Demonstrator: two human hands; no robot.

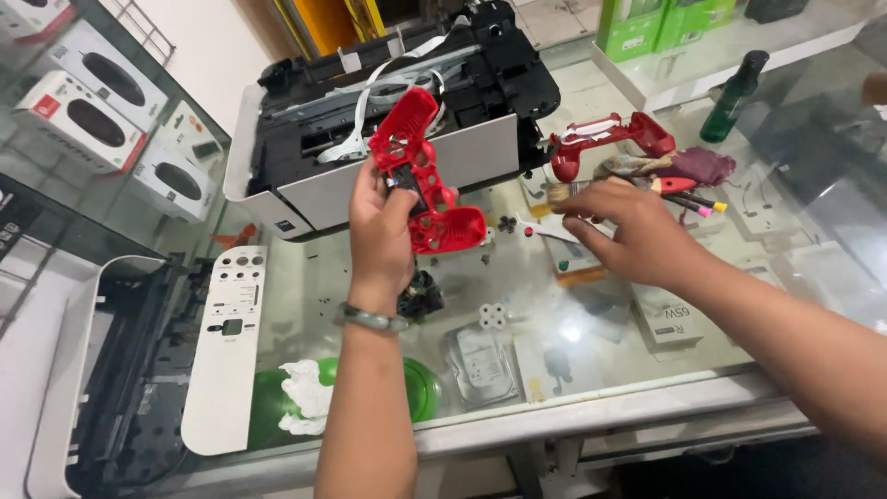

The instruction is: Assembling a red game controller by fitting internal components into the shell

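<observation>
My left hand (379, 231) grips a red game-controller front shell (420, 166), held upright above the glass counter (591, 388), its inside facing me. My right hand (624, 226) hovers over the counter with fingers spread, holding nothing; its fingertips are close to a small white part (545, 226) and a brush (558, 192). The other red controller shell half (610, 139) lies on the counter behind my right hand. Small black and white rubber button pads (492, 315) lie on the glass between my arms.
An opened printer (388, 120) with exposed ribbon cables stands behind my left hand. A white printer panel (226, 351) and a printer cover (83, 370) lie at left. A dark green bottle (735, 97), a purple cloth (702, 166), pens and a white box (674, 319) sit at right.
</observation>
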